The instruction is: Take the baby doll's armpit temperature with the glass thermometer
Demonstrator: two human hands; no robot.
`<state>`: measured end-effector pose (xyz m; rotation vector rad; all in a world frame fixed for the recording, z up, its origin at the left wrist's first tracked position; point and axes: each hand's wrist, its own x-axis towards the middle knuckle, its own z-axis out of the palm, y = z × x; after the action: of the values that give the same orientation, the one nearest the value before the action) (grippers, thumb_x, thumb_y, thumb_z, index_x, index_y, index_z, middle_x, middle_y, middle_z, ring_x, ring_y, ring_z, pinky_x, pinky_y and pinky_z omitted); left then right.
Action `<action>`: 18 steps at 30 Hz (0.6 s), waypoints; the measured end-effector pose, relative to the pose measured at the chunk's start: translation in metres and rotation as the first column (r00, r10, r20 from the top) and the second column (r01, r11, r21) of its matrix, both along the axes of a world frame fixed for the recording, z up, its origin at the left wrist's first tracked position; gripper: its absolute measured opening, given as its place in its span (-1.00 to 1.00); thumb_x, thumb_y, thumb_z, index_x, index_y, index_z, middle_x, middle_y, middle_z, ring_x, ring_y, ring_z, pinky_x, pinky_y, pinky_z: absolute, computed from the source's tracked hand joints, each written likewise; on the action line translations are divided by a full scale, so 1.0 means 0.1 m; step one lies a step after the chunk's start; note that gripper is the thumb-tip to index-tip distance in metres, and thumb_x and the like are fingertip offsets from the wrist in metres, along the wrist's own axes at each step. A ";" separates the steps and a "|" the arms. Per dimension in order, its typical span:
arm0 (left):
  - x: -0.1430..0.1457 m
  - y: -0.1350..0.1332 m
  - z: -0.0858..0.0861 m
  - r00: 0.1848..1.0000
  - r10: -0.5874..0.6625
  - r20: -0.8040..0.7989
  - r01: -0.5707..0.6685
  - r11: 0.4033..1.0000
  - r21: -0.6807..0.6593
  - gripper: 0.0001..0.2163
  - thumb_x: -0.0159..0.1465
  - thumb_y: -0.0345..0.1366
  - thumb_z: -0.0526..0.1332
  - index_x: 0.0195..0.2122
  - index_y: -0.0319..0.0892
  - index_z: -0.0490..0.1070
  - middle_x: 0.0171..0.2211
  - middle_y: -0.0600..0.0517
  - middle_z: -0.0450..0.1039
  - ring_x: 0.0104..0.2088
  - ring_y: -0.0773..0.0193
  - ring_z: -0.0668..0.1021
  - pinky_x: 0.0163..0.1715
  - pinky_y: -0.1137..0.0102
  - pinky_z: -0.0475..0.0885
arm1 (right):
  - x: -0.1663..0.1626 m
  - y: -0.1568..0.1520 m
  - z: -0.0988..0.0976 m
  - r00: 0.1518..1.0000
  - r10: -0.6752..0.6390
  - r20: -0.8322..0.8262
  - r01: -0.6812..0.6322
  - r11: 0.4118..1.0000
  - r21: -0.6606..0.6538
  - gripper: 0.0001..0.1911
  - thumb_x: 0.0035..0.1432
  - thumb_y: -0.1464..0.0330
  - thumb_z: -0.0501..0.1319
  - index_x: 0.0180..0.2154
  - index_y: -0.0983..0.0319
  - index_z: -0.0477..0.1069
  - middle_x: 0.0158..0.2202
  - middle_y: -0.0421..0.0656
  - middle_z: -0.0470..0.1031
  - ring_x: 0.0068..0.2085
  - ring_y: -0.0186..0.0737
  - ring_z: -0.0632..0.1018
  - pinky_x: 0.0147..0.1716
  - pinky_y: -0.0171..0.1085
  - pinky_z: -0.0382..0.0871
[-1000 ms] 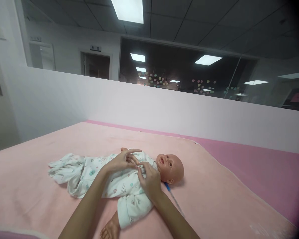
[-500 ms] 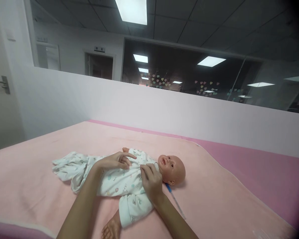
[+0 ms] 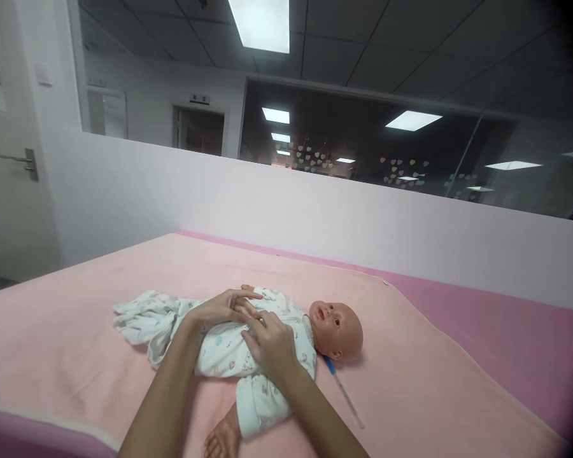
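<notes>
A baby doll lies on its back, its head toward the right. It wears white printed baby clothes, with the legs bunched at the left. Over the doll's chest, my left hand has its thumb and some fingers bent in at the front of the clothes, while the index finger stretches out. My right hand meets it there, fingers curled and tips touching the left fingers. Both appear to pinch the cloth, though their fingers cover the exact hold. One doll's hand points toward me from its sleeve.
A thin clear stick with a blue end lies beside the doll's head. Beneath everything is a pink sheet on a padded surface with a darker pink border. A low white wall stands behind, and a door at the left.
My right hand has moved left and away from the doll's neck, up against my left fingers. The pale strip stretched between the hands is no longer visible. The view has shifted slightly left.
</notes>
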<state>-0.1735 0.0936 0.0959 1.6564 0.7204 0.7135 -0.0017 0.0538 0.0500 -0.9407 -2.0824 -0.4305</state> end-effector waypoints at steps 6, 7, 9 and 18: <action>-0.03 0.03 -0.02 0.996 0.079 0.034 -0.081 0.995 0.050 -0.47 -0.02 -0.37 0.32 0.01 -0.15 0.29 -0.16 -0.09 0.37 -0.28 0.25 0.49 -0.21 0.32 0.37 | -0.02 0.03 -0.07 0.997 -0.037 0.073 0.029 0.993 0.118 -0.85 0.16 0.41 0.04 -0.39 0.21 0.36 -0.46 -0.18 0.38 -0.41 -0.29 0.38 -0.56 -0.32 0.13; -0.03 0.02 -0.02 0.995 0.090 0.036 -0.092 0.994 0.053 -0.47 -0.03 -0.37 0.32 0.02 -0.15 0.28 -0.16 -0.09 0.37 -0.28 0.25 0.49 -0.21 0.31 0.37 | -0.03 0.04 -0.09 0.996 -0.047 0.078 0.037 0.991 0.131 -0.84 0.17 0.43 0.03 -0.41 0.21 0.35 -0.48 -0.18 0.36 -0.42 -0.29 0.38 -0.56 -0.32 0.12; -0.03 0.02 -0.02 0.994 0.104 0.039 -0.106 0.993 0.044 -0.45 -0.03 -0.38 0.32 0.03 -0.15 0.26 -0.19 -0.08 0.36 -0.29 0.25 0.50 -0.21 0.31 0.37 | -0.04 0.05 -0.11 0.994 -0.067 0.091 0.054 0.988 0.143 -0.83 0.18 0.44 0.01 -0.40 0.22 0.33 -0.48 -0.18 0.35 -0.43 -0.29 0.36 -0.57 -0.31 0.10; 0.00 -0.05 0.04 0.983 0.148 0.111 -0.151 0.988 0.019 -0.34 -0.10 -0.41 0.37 0.07 -0.15 0.21 -0.34 0.01 0.41 -0.38 0.34 0.47 -0.28 0.37 0.37 | -0.03 0.03 -0.04 0.999 0.018 -0.048 -0.019 1.000 -0.011 -0.85 0.22 0.37 -0.01 -0.31 0.18 0.31 -0.38 -0.21 0.37 -0.33 -0.32 0.39 -0.47 -0.35 0.17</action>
<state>-0.1737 0.0889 0.1000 1.5863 0.7649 0.9183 -0.0044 0.0569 0.0463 -0.9292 -2.0505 -0.3830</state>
